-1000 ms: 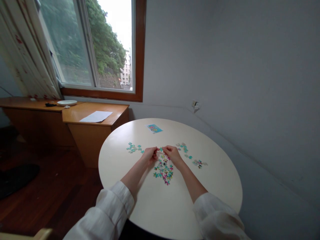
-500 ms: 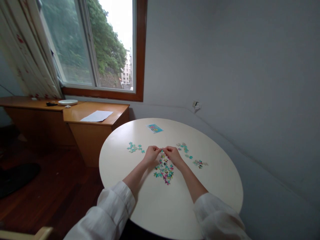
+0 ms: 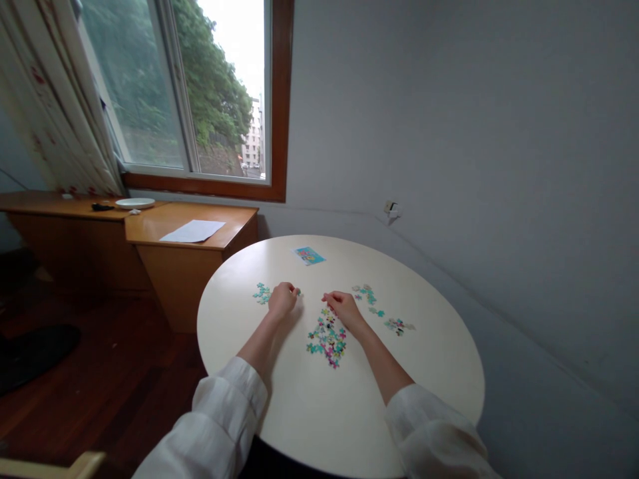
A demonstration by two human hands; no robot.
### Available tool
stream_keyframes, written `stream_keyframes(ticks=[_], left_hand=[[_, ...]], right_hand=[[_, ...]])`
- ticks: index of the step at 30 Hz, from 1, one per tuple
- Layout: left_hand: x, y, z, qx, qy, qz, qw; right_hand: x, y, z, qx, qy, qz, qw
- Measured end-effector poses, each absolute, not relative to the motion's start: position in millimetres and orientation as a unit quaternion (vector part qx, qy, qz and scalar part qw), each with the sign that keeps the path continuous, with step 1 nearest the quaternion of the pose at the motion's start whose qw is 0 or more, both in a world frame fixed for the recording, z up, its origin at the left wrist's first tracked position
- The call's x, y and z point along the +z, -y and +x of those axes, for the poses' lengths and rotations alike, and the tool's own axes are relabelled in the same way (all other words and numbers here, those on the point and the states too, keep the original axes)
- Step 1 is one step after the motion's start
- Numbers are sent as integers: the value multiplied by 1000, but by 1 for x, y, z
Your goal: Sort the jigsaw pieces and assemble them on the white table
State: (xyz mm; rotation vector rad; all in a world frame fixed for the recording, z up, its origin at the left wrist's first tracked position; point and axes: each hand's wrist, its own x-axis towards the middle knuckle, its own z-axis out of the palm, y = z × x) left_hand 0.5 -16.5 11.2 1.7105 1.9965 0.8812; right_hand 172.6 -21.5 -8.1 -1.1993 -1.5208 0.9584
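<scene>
Between the fingertips of my left hand (image 3: pixel 283 299) is a small teal jigsaw piece (image 3: pixel 299 292), held just above the table. Behind that hand, partly covered by it, lies a loose group of teal pieces (image 3: pixel 261 293). My right hand (image 3: pixel 344 307) is pinched closed over the table's middle; whatever is in its fingertips is too small to make out. Below it spreads a pile of mixed jigsaw pieces (image 3: pixel 327 342) in teal, pink, yellow and black. Right of it are more teal pieces (image 3: pixel 367 294) and a small multicoloured cluster (image 3: pixel 398 326).
A blue picture card (image 3: pixel 309 255) lies at the far side of the round white table (image 3: pixel 309 426). Beyond the table to the left, a wooden desk (image 3: pixel 234 223) carries a paper sheet (image 3: pixel 194 231) and a white plate (image 3: pixel 135 203). A wall socket (image 3: pixel 392 209) is behind.
My hands were together at the middle. The left has moved away to the left, a teal piece at its fingertips; the right has stayed almost where it was, still pinched.
</scene>
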Motion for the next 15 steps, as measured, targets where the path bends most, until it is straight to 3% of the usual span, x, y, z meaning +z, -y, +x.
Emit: stream_keyframes(ticks=[6,15], left_hand=[[9,15,-9,233,-759,586,159],[7,11,-13,215,-778,573,140]], right_hand=[[-8,23,171,393,621,-488,471],[-7,24,170,388,624,-483,476]])
